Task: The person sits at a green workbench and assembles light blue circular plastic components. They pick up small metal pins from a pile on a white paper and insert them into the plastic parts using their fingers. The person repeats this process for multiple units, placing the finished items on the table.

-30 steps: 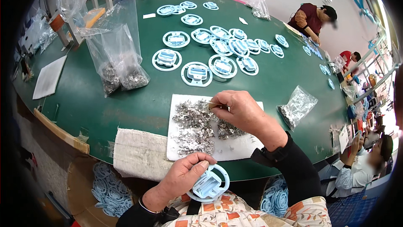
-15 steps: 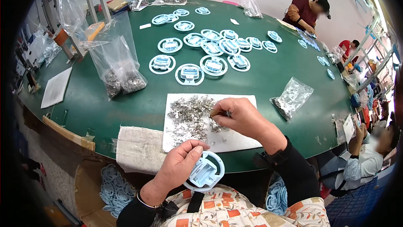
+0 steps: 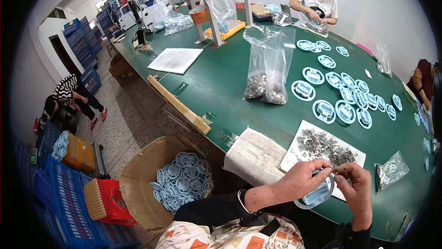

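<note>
Green table [image 3: 221,83] fills right side, near edge curving past worker. Cardboard box [image 3: 138,180] of blue rings on floor beside it, bare floor beyond. White sheet [image 3: 299,150] with heap of metal clips [image 3: 322,143] just beyond hands. Left hand [image 3: 306,177] clenched round blue ring [image 3: 317,194], held at table edge. Right hand [image 3: 357,189] pinching small brown piece [image 3: 341,168] against ring, fingertips tight.

A workshop with a big green table and a speckled floor.

The green table [image 3: 221,78] fills the frame's centre and right under white walls [image 3: 377,5]. At left, the pale speckled floor [image 3: 119,129] holds blue crates [image 3: 60,198], a red stool [image 3: 108,203] and an open cardboard box [image 3: 138,180]. A dark doorway [image 3: 62,55] stands at upper left.
</note>
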Demonstrator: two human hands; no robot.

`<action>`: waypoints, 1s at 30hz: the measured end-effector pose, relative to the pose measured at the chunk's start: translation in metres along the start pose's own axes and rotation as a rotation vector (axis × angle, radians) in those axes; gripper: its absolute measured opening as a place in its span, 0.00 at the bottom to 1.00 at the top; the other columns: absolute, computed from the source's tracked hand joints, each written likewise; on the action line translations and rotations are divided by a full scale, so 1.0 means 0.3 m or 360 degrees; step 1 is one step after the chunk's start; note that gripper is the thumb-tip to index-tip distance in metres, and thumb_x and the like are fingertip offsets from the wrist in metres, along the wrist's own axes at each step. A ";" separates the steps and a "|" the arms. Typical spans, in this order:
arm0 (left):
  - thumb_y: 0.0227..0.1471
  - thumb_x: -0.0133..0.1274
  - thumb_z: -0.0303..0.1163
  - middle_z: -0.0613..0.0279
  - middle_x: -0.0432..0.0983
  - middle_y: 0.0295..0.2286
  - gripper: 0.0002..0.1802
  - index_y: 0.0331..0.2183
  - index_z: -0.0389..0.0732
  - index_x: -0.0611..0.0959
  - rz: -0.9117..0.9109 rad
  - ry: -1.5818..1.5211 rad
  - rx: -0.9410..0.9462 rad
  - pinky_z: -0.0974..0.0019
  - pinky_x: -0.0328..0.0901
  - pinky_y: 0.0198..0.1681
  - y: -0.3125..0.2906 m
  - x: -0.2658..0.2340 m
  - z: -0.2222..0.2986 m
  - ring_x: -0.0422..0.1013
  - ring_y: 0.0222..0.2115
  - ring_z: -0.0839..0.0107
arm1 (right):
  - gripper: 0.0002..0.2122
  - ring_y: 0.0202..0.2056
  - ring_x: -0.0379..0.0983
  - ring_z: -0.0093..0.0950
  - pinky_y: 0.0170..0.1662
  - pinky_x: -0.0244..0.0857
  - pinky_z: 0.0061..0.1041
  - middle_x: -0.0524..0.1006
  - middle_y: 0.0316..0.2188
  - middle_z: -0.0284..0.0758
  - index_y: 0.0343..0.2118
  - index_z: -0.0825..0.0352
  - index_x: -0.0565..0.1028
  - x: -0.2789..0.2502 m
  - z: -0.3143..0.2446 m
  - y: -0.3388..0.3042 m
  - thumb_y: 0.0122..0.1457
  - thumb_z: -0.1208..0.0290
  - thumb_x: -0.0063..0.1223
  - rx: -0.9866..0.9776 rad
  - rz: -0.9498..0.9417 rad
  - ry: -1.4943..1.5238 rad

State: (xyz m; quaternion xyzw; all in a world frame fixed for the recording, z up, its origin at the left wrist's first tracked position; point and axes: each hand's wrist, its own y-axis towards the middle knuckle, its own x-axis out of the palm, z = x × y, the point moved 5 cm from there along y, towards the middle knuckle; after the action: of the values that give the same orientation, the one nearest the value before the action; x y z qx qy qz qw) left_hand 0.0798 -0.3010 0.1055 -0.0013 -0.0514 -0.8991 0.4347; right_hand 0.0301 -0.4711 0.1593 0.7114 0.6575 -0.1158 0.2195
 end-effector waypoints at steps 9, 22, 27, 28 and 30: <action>0.66 0.54 0.31 0.71 0.78 0.35 0.11 0.45 0.35 0.82 0.0022 -0.0272 -0.0158 0.79 0.66 0.37 0.027 0.040 -0.024 0.70 0.35 0.87 | 0.06 0.27 0.65 0.12 0.30 0.62 0.17 0.76 0.26 0.25 0.39 0.71 0.80 -0.034 0.064 -0.006 0.61 0.74 0.62 0.0314 -0.0122 0.0393; 0.68 0.50 0.32 0.71 0.78 0.33 0.13 0.48 0.35 0.81 -0.0124 -0.0064 -0.0232 0.79 0.65 0.36 0.073 0.144 -0.047 0.68 0.33 0.87 | 0.05 0.27 0.62 0.12 0.30 0.60 0.17 0.73 0.25 0.24 0.34 0.72 0.77 -0.092 0.180 -0.092 0.62 0.75 0.58 0.0352 0.0024 0.0484; 0.67 0.45 0.28 0.63 0.79 0.42 0.16 0.52 0.33 0.78 -0.0103 -0.0407 -0.0370 0.73 0.70 0.45 0.091 0.149 -0.088 0.74 0.40 0.82 | 0.03 0.25 0.64 0.12 0.27 0.60 0.17 0.75 0.26 0.27 0.34 0.71 0.77 -0.129 0.150 -0.139 0.61 0.78 0.58 0.0035 0.0257 0.0194; 0.67 0.45 0.28 0.63 0.79 0.42 0.16 0.52 0.33 0.79 -0.0113 -0.0429 -0.0383 0.74 0.70 0.45 0.093 0.151 -0.093 0.73 0.40 0.82 | 0.02 0.24 0.66 0.15 0.27 0.62 0.18 0.75 0.26 0.29 0.34 0.70 0.77 -0.130 0.145 -0.150 0.59 0.80 0.59 0.0024 0.0255 0.0123; 0.68 0.45 0.29 0.63 0.79 0.42 0.16 0.52 0.33 0.79 -0.0102 -0.0450 -0.0388 0.74 0.70 0.45 0.094 0.155 -0.100 0.73 0.40 0.82 | 0.03 0.23 0.68 0.17 0.26 0.63 0.19 0.76 0.25 0.31 0.33 0.70 0.77 -0.116 0.127 -0.154 0.57 0.81 0.60 -0.0128 0.0249 -0.0020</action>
State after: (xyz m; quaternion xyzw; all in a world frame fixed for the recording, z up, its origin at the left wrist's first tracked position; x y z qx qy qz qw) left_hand 0.0740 -0.3575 0.0802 -0.1788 -0.0026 -0.9029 0.3910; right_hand -0.0145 -0.5178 0.1342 0.7505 0.6026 -0.0761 0.2605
